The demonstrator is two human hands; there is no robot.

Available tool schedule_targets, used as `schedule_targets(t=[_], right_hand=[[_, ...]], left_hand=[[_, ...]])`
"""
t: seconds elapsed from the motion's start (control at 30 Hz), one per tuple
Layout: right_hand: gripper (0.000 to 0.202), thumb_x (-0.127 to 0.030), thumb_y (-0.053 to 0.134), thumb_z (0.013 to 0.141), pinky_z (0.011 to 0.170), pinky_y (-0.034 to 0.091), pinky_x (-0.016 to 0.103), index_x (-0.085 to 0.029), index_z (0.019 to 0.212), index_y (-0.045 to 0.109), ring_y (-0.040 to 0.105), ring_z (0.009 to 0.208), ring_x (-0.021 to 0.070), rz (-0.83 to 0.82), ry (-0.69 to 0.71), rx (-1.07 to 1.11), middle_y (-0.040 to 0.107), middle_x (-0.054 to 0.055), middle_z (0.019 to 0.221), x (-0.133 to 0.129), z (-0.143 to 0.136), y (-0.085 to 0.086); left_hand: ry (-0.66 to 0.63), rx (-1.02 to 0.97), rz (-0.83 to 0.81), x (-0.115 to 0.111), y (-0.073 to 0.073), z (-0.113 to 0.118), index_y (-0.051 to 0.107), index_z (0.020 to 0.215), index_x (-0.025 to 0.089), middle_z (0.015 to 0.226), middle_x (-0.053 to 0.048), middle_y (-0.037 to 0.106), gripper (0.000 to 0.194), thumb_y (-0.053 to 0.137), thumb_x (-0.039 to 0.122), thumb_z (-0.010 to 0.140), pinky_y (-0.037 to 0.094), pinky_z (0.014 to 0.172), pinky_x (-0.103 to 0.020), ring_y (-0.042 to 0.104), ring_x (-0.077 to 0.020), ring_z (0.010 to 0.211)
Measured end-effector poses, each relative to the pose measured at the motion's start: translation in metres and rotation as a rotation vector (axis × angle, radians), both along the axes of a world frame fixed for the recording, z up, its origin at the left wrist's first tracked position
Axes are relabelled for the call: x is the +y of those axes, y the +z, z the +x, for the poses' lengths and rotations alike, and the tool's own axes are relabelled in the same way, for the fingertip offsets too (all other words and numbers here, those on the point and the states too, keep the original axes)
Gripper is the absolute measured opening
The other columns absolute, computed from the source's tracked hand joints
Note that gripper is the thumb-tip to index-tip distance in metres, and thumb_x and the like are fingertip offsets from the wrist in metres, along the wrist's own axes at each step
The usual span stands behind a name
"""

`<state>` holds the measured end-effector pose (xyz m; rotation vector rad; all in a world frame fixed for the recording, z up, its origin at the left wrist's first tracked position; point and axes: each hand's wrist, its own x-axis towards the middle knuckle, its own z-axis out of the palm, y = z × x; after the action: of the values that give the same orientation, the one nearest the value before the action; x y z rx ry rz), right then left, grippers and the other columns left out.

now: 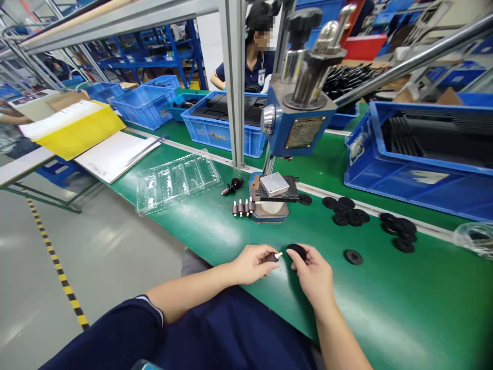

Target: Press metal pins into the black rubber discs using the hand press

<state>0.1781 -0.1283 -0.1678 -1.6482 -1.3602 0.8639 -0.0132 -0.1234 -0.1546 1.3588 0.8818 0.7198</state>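
Note:
My left hand pinches a small dark cylinder with a white shaft, the shaft pointing right. Close by, my right hand grips a round black disc by its edge. A short gap separates the disc from the shaft. Beyond my hands stands a blue hand press; a black finned part topped by a silver block rests on its base. Several like cylinders with white shafts stand in a row left of the base. A lone black disc lies to the right.
More black discs lie in groups along the bench's back right. A clear plastic tray and a dark part are left of the press. Blue crates line the back. A metal post rises behind; a co-worker sits beyond.

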Motion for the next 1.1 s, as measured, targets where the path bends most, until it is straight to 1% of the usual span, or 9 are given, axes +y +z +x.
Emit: schedule_targets(t=[0.1,0.2,0.3,0.43,0.53,0.7,0.83,0.93,1.1], right_hand=[[0.041,-0.051,0.051,0.091,0.057,0.051,0.027,-0.017,0.110,0.060,0.061,0.061,0.0143,0.056,0.049,0.079,0.067,0.004,0.077,-0.009,-0.011,0.002],[0.032,-0.043,0.054,0.091,0.077,0.055,0.030,-0.020,0.112,0.063,0.066,0.084,0.0160,0.138,0.071,0.084,0.069,0.006,0.099,-0.018,-0.020,0.004],[0.025,-0.036,0.055,0.092,0.089,0.053,0.031,-0.021,0.109,0.064,0.065,0.097,0.0169,0.210,0.072,0.070,0.068,0.006,0.106,-0.023,-0.023,0.005],[0.022,-0.029,0.054,0.094,0.089,0.052,0.031,-0.022,0.112,0.063,0.065,0.098,0.0159,0.286,0.079,0.062,0.068,0.005,0.107,-0.026,-0.021,0.006],[0.023,-0.024,0.052,0.094,0.089,0.052,0.032,-0.023,0.115,0.063,0.064,0.098,0.0158,0.338,0.138,0.047,0.068,0.005,0.107,-0.026,-0.020,0.008],[0.031,-0.017,0.051,0.093,0.098,0.048,0.040,-0.025,0.122,0.061,0.059,0.111,0.0188,0.447,0.227,0.005,0.064,0.006,0.118,-0.026,-0.021,0.016],[0.036,-0.017,0.053,0.091,0.105,0.043,0.048,-0.024,0.127,0.059,0.052,0.122,0.0222,0.507,0.288,-0.046,0.058,0.008,0.130,-0.028,-0.022,0.021],[0.039,-0.018,0.054,0.091,0.104,0.044,0.047,-0.025,0.129,0.057,0.053,0.121,0.0216,0.519,0.337,-0.072,0.058,0.007,0.130,-0.029,-0.023,0.021],[0.044,-0.021,0.056,0.091,0.104,0.043,0.047,-0.026,0.134,0.052,0.051,0.123,0.0216,0.516,0.383,-0.100,0.055,0.007,0.135,-0.032,-0.024,0.022]], left_hand=[[0.002,0.005,0.012,-0.002,0.001,-0.001,0.061,0.111,0.014,0.066,0.002,0.053,0.033,0.065,0.033,0.084,0.047,0.049,-0.019,0.055,-0.0088,0.053],[-0.017,0.018,0.018,-0.003,0.001,-0.001,0.060,0.111,0.013,0.067,0.002,0.053,0.031,0.063,0.030,0.085,0.046,0.050,-0.019,0.054,-0.0083,0.054],[-0.039,0.030,0.034,-0.003,-0.001,-0.001,0.061,0.111,0.013,0.075,0.000,0.057,0.030,0.063,0.029,0.085,0.047,0.052,-0.019,0.055,-0.0085,0.057],[-0.043,0.069,0.064,-0.003,-0.003,0.000,0.061,0.111,0.013,0.078,-0.001,0.057,0.030,0.062,0.030,0.086,0.048,0.052,-0.019,0.056,-0.0086,0.058],[-0.045,0.083,0.071,-0.003,-0.003,0.000,0.061,0.113,0.014,0.075,0.000,0.056,0.032,0.059,0.033,0.088,0.049,0.051,-0.020,0.056,-0.0085,0.056],[-0.057,0.081,0.059,-0.003,0.002,-0.002,0.059,0.115,0.013,0.072,0.001,0.055,0.034,0.055,0.038,0.091,0.048,0.047,-0.020,0.056,-0.0092,0.054],[-0.056,0.053,0.036,-0.002,0.005,-0.003,0.058,0.108,0.013,0.065,0.002,0.054,0.031,0.051,0.039,0.093,0.046,0.046,-0.019,0.053,-0.0086,0.051],[-0.043,0.018,-0.014,-0.001,0.003,-0.004,0.056,0.100,0.013,0.062,0.003,0.052,0.029,0.050,0.040,0.094,0.046,0.045,-0.019,0.052,-0.0084,0.049],[0.001,-0.007,-0.041,-0.001,0.002,-0.002,0.056,0.099,0.013,0.068,0.003,0.052,0.027,0.056,0.039,0.091,0.046,0.045,-0.019,0.053,-0.0082,0.053]])
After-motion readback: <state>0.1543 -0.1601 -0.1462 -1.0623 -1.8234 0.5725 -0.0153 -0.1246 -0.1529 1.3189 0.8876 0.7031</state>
